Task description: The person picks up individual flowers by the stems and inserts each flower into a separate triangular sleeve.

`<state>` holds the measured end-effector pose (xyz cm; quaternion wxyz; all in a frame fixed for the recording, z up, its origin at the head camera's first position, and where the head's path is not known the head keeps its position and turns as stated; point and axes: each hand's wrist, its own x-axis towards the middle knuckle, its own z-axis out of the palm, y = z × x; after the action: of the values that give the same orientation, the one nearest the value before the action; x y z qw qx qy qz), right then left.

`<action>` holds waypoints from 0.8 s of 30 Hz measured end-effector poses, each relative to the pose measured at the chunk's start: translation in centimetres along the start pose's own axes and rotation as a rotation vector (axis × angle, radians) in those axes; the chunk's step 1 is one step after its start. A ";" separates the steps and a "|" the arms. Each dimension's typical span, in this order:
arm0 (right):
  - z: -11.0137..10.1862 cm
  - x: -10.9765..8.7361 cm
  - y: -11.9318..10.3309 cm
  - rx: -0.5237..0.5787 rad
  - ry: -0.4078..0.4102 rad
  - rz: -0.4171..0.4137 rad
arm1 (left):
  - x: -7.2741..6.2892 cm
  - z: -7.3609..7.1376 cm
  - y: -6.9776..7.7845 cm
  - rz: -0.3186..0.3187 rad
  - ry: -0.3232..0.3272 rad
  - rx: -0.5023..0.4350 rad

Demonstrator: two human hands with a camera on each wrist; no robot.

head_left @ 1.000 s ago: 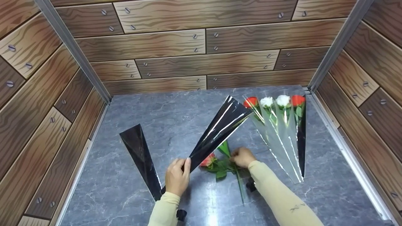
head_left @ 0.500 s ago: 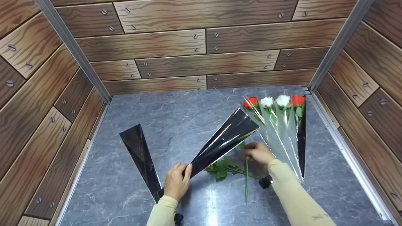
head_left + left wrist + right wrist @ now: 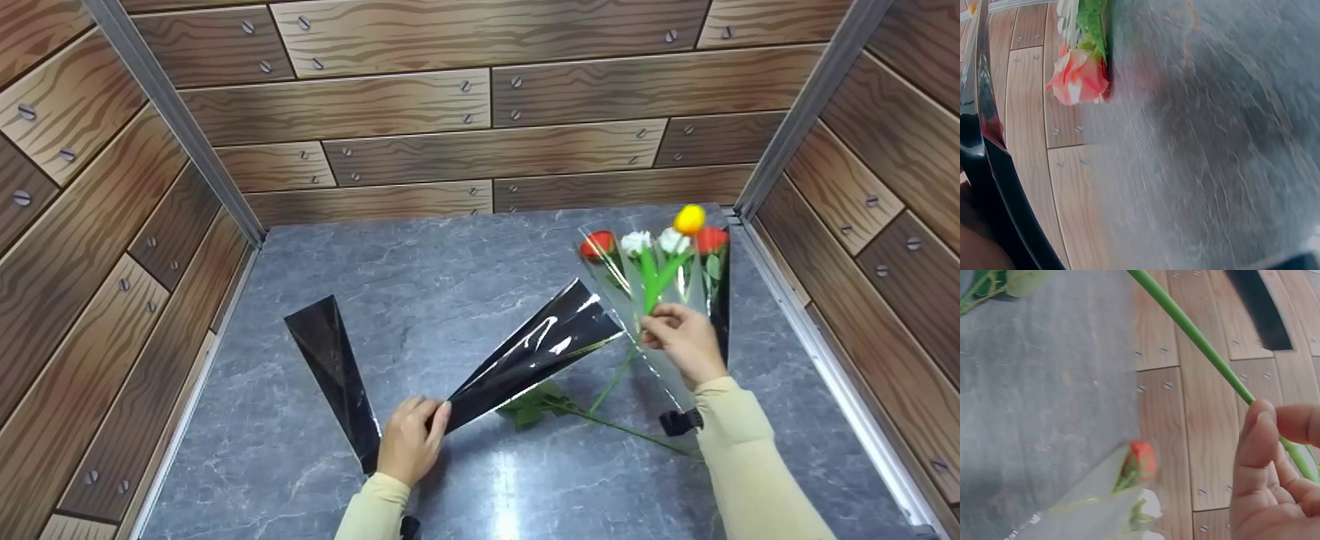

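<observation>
My left hand (image 3: pixel 411 441) grips the narrow end of a black cone-shaped flower sleeve (image 3: pixel 540 349), its wide end pointing up and right. My right hand (image 3: pixel 686 341) pinches the green stem (image 3: pixel 1196 334) of a yellow tulip (image 3: pixel 689 220) between thumb and fingers. The tulip is held up, its bloom in front of the wrapped flowers. Below the sleeve lies a rose, of which the head view shows leaves (image 3: pixel 529 412) and a long stem; its pink bloom (image 3: pixel 1079 79) appears in the left wrist view.
Another black sleeve (image 3: pixel 337 375) lies at the left. Several wrapped flowers lie side by side at the right, among them a red rose (image 3: pixel 598 245) and a white rose (image 3: pixel 636 242). Wood-patterned walls (image 3: pixel 405 105) enclose the grey marbled table (image 3: pixel 337 255) at back and sides.
My right hand has moved up and right, lifting the tulip off the table from beside the rose. My left hand has lowered and turned the black sleeve's wide end slightly down and right.
</observation>
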<state>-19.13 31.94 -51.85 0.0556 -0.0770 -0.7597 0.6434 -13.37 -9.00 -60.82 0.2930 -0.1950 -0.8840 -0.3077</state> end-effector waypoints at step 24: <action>-2.5 1.0 -2.4 0.553 0.421 -0.150 | -1.6 -1.2 -1.3 0.053 -0.050 0.099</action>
<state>-19.73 34.12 -49.04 0.2767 -0.1338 -0.5320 0.7890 -12.36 -10.97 -61.67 0.2883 -0.2112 -0.8996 -0.2511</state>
